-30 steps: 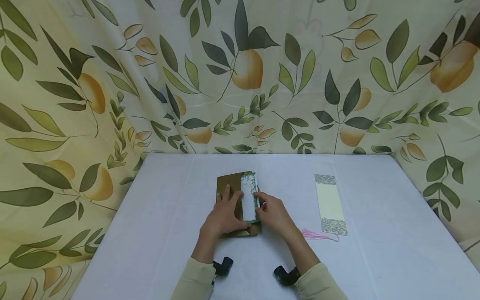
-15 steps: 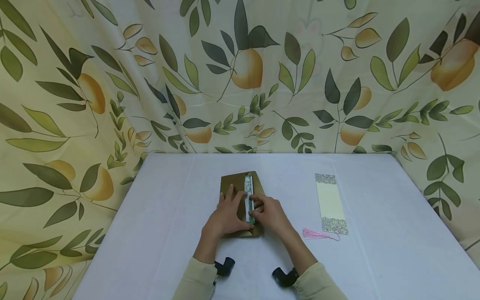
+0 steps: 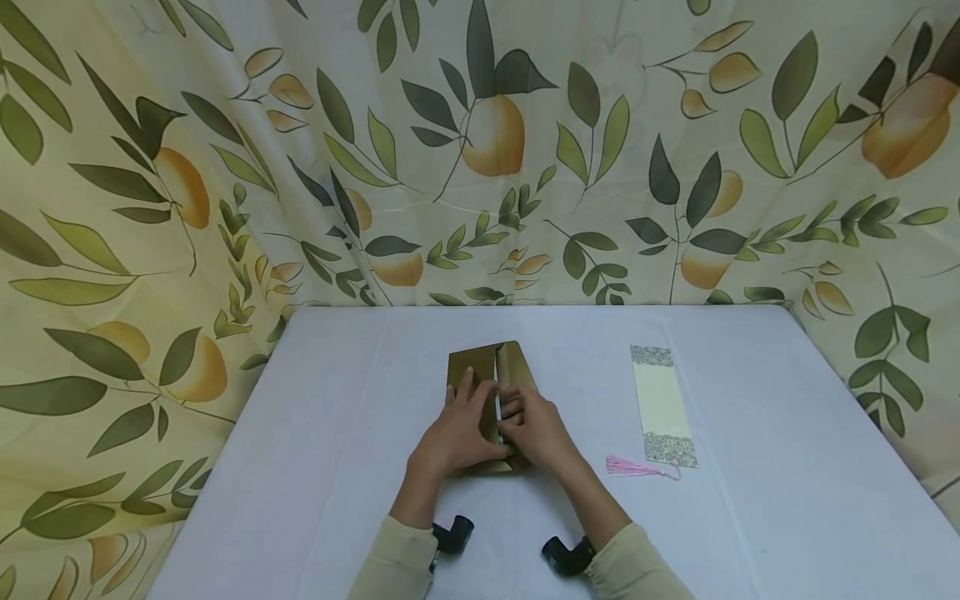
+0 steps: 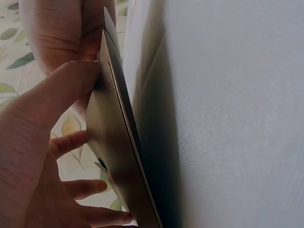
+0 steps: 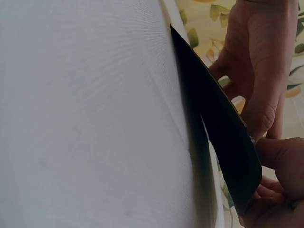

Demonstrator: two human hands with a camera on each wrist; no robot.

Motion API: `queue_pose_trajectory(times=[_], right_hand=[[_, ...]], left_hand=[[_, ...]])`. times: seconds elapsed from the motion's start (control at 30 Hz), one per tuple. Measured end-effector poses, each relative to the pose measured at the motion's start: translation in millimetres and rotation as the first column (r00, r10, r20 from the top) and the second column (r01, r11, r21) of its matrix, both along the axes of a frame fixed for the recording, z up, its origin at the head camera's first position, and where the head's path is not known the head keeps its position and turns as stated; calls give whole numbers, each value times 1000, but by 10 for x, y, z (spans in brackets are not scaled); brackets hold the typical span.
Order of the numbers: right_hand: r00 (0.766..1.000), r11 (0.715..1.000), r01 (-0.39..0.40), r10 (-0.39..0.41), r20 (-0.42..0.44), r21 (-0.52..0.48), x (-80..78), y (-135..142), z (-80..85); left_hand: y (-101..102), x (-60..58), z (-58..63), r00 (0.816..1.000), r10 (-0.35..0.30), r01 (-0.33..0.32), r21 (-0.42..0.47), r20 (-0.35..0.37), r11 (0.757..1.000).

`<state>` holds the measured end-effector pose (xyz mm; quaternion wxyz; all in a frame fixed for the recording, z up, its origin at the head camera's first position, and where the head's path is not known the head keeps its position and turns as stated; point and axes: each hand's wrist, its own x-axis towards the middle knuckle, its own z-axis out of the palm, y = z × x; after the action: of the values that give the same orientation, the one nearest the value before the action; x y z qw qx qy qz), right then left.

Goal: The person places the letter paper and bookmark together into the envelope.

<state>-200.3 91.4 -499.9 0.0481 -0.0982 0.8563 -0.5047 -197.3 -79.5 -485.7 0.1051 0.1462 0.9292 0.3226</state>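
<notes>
A gold-brown paper envelope sits at the middle of the white table, its near end tilted up off the cloth in the left wrist view. My left hand arches over its left part, thumb and index spread along the slit-like opening and gripping the paper. Only a thin pale edge of the green-patterned card shows in that opening. Against this edge my right hand has its fingers curled, pinching the card at the slit. From the right wrist view, the envelope's flap appears as a dark sheet beside the right fingers.
To the right lies a cream bookmark with patterned ends, and a pink tassel at its lower end. A curtain printed with fruit and leaves hangs behind the table. Black wrist cameras sit at both cuffs.
The green-patterned card has slid leftward into the envelope, from a wide strip showing to a thin edge. The envelope and both hands have shifted slightly right.
</notes>
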Motion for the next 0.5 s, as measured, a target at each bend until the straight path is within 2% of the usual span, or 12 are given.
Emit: queue_pose_trajectory(times=[0.33, 0.5], right_hand=[[999, 999, -47, 47, 26, -13, -4, -31, -18], [997, 997, -80, 80, 22, 7, 13, -10, 33]], left_hand=[[3, -12, -15, 1000, 3, -3, 11, -10, 1000], [-5, -5, -10, 1000, 8, -8, 14, -9, 1000]])
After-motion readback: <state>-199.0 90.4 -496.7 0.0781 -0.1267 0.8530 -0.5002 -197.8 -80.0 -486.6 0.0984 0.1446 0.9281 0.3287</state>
